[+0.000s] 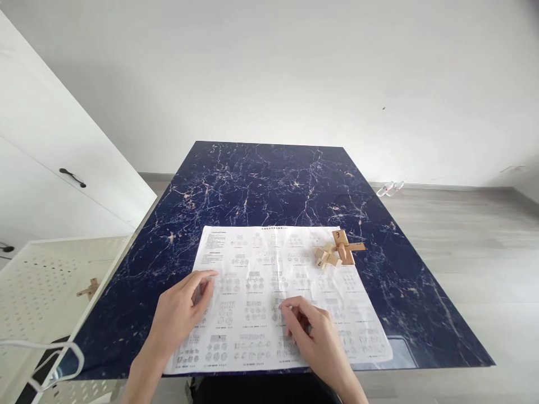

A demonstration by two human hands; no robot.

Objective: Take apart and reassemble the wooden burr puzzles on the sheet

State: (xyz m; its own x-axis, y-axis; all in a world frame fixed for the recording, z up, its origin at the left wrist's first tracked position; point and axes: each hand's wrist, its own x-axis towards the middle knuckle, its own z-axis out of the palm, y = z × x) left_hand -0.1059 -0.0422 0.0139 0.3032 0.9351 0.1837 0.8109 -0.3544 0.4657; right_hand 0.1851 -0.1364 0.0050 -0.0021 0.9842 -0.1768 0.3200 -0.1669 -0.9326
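Observation:
A white printed sheet (269,269) full of small diagrams lies flat on the near part of a dark blue marbled table (269,179). My left hand (183,308) rests on the sheet's left side, fingers loosely spread, holding nothing. My right hand (314,331) rests on the sheet's lower middle, fingers curled down onto the paper, index tip touching a diagram. A cluster of pale wooden puzzle pieces (339,249) sits on the sheet's far right corner, apart from both hands.
A white perforated bin (46,280) stands left of the table with a small wooden piece (88,289) inside. A white cabinet with a black handle (72,177) stands at the left. Grey floor lies to the right, a white wall behind.

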